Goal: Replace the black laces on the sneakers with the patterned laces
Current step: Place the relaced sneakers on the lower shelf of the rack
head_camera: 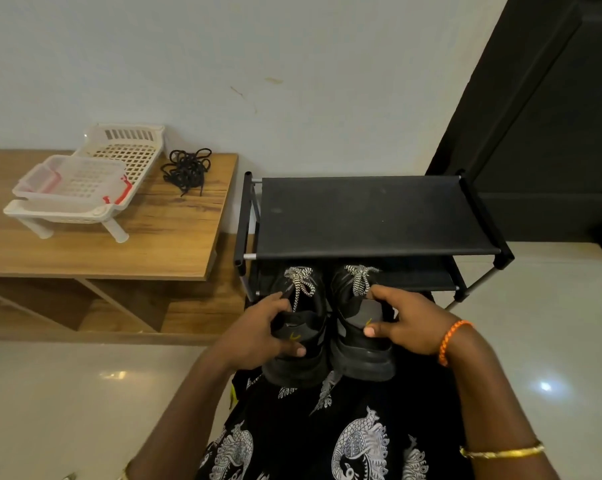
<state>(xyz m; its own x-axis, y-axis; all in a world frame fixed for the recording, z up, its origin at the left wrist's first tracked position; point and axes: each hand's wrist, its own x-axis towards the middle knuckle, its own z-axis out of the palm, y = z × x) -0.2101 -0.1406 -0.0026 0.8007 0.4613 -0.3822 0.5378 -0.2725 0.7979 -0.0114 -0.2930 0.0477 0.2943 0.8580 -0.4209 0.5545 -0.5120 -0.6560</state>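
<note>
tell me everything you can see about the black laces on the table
The black laces lie in a loose tangled heap of thin cord, loops overlapping and two ends trailing toward the front edge. They look like round woven cord, matte. They rest on the wooden table, near its right back corner by the wall, just right of the white basket but apart from it. No hand touches them.

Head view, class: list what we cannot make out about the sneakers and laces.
- Sneakers: toes and lower lacing, head view, hidden under the shoe rack top shelf.
- Black laces: count, head view, tangled and small.
- Left hand, right hand: fingertips hidden behind sneaker collars.
</note>
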